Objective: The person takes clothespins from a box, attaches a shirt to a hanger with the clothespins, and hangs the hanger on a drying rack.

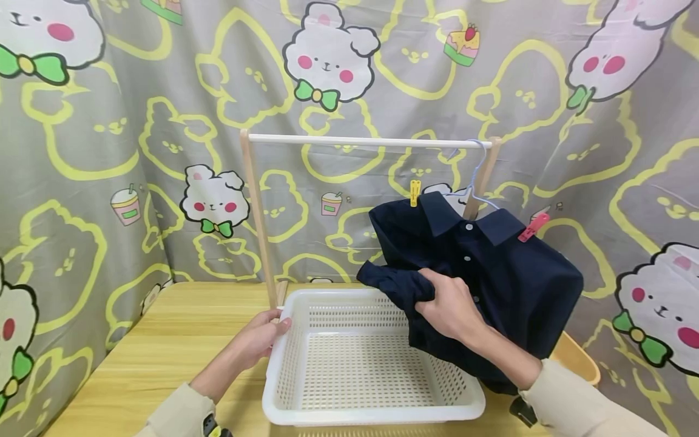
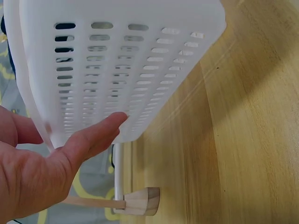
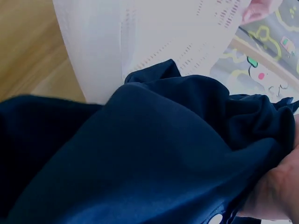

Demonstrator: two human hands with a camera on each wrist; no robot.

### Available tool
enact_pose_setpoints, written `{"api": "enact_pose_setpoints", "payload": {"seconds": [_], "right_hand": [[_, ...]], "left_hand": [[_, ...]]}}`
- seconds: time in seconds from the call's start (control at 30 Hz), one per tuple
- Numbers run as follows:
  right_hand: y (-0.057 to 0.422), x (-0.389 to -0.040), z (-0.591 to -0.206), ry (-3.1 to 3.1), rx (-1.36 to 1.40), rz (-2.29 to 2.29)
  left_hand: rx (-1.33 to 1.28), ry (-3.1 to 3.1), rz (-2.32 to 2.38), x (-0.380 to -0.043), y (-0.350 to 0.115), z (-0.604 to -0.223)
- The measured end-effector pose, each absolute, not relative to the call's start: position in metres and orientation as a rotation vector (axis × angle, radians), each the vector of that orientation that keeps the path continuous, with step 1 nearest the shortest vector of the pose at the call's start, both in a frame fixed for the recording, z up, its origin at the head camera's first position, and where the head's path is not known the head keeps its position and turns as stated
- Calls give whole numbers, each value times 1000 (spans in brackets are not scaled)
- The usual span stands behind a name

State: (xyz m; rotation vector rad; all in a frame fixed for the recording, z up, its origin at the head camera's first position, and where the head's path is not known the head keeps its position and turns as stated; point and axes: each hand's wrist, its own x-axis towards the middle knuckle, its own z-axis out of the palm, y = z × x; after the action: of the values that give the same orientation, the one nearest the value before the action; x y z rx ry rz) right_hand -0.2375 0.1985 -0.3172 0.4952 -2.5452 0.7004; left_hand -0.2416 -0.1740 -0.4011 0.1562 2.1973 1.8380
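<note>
A white perforated plastic basket (image 1: pixel 377 416) stands on the wooden table. My left hand (image 1: pixel 262 337) grips its left rim; in the left wrist view that hand (image 2: pixel 51 163) has its fingers on both sides of the basket wall. A navy button-up shirt (image 1: pixel 513 273) hangs on a blue hanger (image 1: pixel 474 176) at the rack's right end. My right hand (image 1: pixel 450 303) grips a bunched part of the shirt over the basket's right side. A yellow clothespin (image 1: pixel 415 193) and a pink clothespin (image 1: pixel 533 227) sit at the shirt's shoulders. Navy cloth (image 3: pixel 149 140) fills much of the right wrist view.
The drying rack has a white bar (image 1: pixel 349 141) and a wooden post (image 1: pixel 256 218) at the left, behind the basket. An orange tub (image 1: pixel 579 361) shows partly behind the shirt. A patterned curtain (image 1: pixel 327 243) hangs behind the wooden table (image 1: pixel 158 358).
</note>
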Motion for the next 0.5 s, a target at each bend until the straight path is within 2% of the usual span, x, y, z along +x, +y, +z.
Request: {"api": "enact_pose_setpoints", "payload": {"seconds": [0.5], "right_hand": [[227, -241, -303, -2469, 409, 736]], "left_hand": [[109, 2266, 1826, -239, -179, -398]]}}
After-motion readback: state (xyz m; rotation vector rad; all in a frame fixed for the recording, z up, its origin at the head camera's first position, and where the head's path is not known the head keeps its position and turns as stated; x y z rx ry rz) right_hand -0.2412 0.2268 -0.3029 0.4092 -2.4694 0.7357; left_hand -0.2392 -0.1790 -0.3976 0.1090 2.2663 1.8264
